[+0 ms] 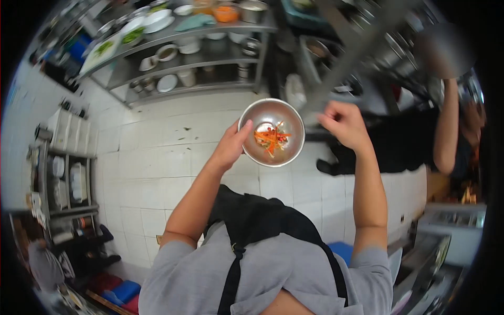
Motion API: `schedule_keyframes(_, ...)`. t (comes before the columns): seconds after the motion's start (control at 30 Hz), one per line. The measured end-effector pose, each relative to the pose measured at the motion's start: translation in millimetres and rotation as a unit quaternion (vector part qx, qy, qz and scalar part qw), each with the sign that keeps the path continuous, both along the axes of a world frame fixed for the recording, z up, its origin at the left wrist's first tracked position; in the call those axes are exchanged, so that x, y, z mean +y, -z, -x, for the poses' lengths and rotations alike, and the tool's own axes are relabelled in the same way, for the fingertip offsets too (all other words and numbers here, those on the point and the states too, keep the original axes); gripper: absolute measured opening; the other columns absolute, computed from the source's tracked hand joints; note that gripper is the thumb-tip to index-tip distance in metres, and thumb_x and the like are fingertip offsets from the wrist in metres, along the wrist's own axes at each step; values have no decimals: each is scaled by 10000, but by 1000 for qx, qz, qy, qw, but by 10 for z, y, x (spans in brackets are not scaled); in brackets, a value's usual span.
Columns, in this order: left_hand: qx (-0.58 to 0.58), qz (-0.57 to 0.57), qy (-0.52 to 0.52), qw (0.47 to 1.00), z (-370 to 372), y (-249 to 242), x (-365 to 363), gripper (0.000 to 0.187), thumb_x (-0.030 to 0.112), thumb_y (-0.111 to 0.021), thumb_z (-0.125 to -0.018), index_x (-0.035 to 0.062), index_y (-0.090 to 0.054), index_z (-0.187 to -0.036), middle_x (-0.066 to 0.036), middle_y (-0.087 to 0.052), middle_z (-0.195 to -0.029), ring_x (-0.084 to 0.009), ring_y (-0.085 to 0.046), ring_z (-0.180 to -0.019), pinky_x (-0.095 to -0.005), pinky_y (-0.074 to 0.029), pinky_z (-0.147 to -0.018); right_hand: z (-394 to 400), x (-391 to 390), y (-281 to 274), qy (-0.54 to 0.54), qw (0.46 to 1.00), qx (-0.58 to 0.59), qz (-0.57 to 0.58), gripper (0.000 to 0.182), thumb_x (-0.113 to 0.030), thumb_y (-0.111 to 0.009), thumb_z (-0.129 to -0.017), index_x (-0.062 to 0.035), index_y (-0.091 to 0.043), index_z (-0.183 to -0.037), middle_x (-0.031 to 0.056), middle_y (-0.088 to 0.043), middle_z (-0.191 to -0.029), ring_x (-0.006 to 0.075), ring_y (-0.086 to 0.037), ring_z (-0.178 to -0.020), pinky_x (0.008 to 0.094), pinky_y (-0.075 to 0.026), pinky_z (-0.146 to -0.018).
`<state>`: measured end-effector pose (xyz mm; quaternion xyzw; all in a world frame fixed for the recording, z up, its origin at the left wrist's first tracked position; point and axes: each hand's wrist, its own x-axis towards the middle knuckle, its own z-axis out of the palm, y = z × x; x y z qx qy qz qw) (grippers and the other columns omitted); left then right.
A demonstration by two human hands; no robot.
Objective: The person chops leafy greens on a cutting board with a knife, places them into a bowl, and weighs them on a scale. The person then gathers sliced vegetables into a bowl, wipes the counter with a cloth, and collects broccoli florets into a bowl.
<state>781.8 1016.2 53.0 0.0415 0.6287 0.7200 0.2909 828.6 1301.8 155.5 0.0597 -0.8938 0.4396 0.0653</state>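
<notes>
A round metal bowl [272, 110] hangs over the tiled floor in front of my body, with shredded orange, red and pale pieces [272, 138] at its bottom. My left hand [231, 144] grips its left rim, thumb over the edge and fingers hidden beneath. To the right of the bowl, apart from it, my right hand [344, 125] is raised with its fingers curled in; whatever they may hold is too small to make out.
A steel shelf table [210, 35] with bowls, plates and a cloth stands ahead. At the right, a co-worker in black [404, 139] stands close by. Another person [47, 265] is at the lower left, near a rack [71, 210].
</notes>
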Motion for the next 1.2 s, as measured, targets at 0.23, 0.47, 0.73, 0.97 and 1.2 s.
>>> schedule_keyframes(0.23, -51, -22, -245, 968, 635, 516, -2208, 531, 441, -515, -985, 60, -491, -1353, -75, -633, -1129, -149, -645, -930, -325, -559, -713, -43, 1208, 3763, -128, 904, -211, -349, 236, -220, -656, -843, -19, -585, -946, 150, -620, -890, 252, -618, -652, 387, -519, -549)
schedule_keyframes(0.47, -84, 74, -440, 891, 1013, 576, -3918, 522, 401, -489, -997, -19, -450, -1305, -177, -616, -1163, -263, -676, -988, -428, -597, -774, -919, -56, 3261, 283, 678, -679, -17, 552, -514, -672, -866, 22, -630, -992, 150, -681, -904, 266, -683, -714, 445, -596, -626)
schedule_keyframes(0.73, -61, -8, -460, 886, 3051, 900, -4380, 488, 343, -434, -1023, -28, -390, -1337, -233, -559, -1228, -348, -661, -995, -465, -610, -759, 770, -384, 4199, 111, 691, -706, 106, 632, -312, -665, -899, -121, -390, -1435, 142, -664, -1091, 317, -698, -759, 474, -583, -615)
schedule_keyframes(0.97, -28, -54, -477, 877, 5431, 688, -4351, 469, 316, -399, -1038, -37, -360, -1345, -227, -519, -1264, -357, -625, -1029, -467, -583, -815, 3343, -1000, 4006, 177, 874, -445, 77, 293, -228, -624, -891, -59, -614, -1131, 99, -652, -905, 231, -675, -632, 360, -551, -491)
schedule_keyframes(1.2, 31, -110, -483, 868, 6751, -14, -4215, 432, 308, -398, -1044, -28, -354, -1311, -218, -539, -1212, -328, -636, -975, -439, -592, -767, 4720, -1052, 3630, 128, 890, -434, 54, 337, -263, -630, -904, -26, -593, -1141, 95, -648, -885, 203, -651, -598, 343, -529, -488)
